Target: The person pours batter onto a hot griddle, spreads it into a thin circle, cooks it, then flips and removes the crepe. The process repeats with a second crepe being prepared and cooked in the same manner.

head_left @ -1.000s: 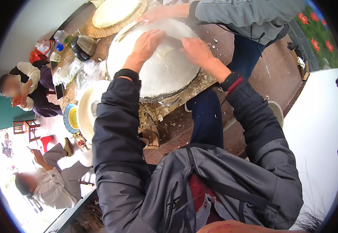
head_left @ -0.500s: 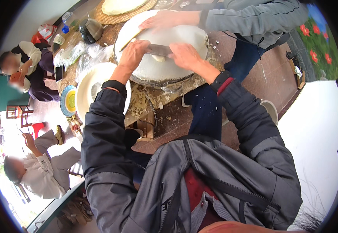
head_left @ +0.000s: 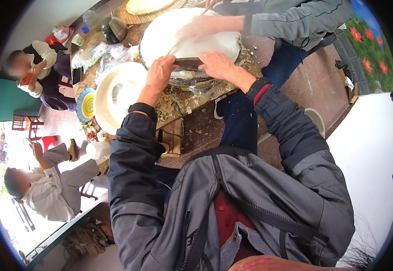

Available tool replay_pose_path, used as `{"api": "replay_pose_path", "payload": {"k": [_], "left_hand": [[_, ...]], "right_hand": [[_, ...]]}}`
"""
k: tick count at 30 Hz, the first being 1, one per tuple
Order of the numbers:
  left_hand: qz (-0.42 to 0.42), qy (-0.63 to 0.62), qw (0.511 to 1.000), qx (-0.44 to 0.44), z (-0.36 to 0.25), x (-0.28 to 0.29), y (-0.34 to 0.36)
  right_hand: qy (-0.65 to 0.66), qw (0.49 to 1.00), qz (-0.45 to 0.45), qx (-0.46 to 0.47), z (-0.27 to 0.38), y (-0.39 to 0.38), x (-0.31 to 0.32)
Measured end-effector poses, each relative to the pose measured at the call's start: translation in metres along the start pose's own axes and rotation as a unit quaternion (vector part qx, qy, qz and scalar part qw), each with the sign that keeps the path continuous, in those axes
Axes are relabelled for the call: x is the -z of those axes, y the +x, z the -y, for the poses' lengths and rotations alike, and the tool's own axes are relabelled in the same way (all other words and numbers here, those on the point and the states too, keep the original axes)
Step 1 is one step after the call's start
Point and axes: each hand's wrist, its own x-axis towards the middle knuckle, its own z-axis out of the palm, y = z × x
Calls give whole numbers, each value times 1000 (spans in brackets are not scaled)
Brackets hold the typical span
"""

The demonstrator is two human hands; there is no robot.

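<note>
A: What are the person's own hands doing?

B: Both grip the near rim of a dark round metal pan (head_left: 188, 63). The left hand (head_left: 160, 72) has its fingers curled over the edge, closed on it; the right hand (head_left: 217, 65) clasps the same rim just beside it, fingers bent around the metal

A: And what sits on the pan?

B: A wide white sheet of dough (head_left: 183, 31) is spread over it, drooping past the edge. The pan rests on a crumb-strewn surface (head_left: 183, 101). From across, a co-worker's hand (head_left: 201, 29) in a grey sleeve lies flat on the dough, fingers spread

A: What lies around it?

B: Left of the pan, touching the surface edge, is a big white round basin (head_left: 117, 97), and beside that a small plate with a blue rim and yellow middle (head_left: 86, 105). Behind the basin lie crumpled clear plastic bags (head_left: 108, 54). Farther back a woven round mat (head_left: 149, 11) carries a pale flat round of dough

A: Any packages or labels?

B: In the far left corner sits a small red-and-white package (head_left: 61, 34) and a clear bottle with a blue cap (head_left: 86, 22); any print is too small to tell
</note>
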Motion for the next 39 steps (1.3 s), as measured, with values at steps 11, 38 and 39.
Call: {"api": "replay_pose_path", "payload": {"k": [11,38,39], "left_hand": [[98,-50,992,64,-27,-3,-8],[58,125,990,-13,112,27,72],[67,119,991,-14,112,28,82]], "right_hand": [[33,997,51,-50,0,-32,7],[-81,962,-218,140,-18,127,-18],[-71,967,-214,123,-26,126,-11]]}}
